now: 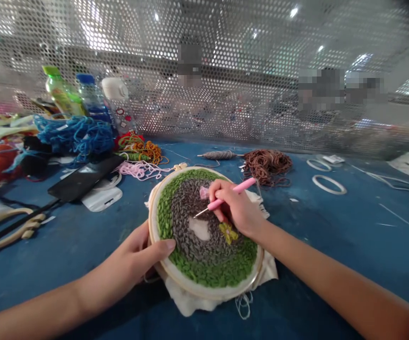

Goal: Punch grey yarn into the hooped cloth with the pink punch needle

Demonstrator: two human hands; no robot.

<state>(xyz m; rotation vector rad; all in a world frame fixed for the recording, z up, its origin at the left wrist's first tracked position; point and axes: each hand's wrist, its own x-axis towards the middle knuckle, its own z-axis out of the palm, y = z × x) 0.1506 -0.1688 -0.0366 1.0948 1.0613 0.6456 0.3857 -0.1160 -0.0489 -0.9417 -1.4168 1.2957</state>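
My left hand [144,252] grips the left rim of a round embroidery hoop [152,226], thumb on the front and the other fingers hidden behind. Stretched in the hoop is a cloth worked in yarn [186,245]: a green outer band, a grey-brown middle, a yellow flower [228,233] and a small pink patch [203,192]. A bare white patch [200,228] shows near the centre. My right hand [231,203] is closed around a pink-handled punch needle [216,204]. Its metal tip points down-left, at the upper edge of the bare patch; whether it pierces the cloth I cannot tell.
Brown yarn [266,165], a grey yarn bobbin [219,155] and pink yarn [140,170] lie behind the hoop. At left are blue yarn [75,137], a black phone [86,178], bottles [87,92] and another hoop [4,219]. White rings [328,185] lie right; a perforated metal screen [225,94] stands behind.
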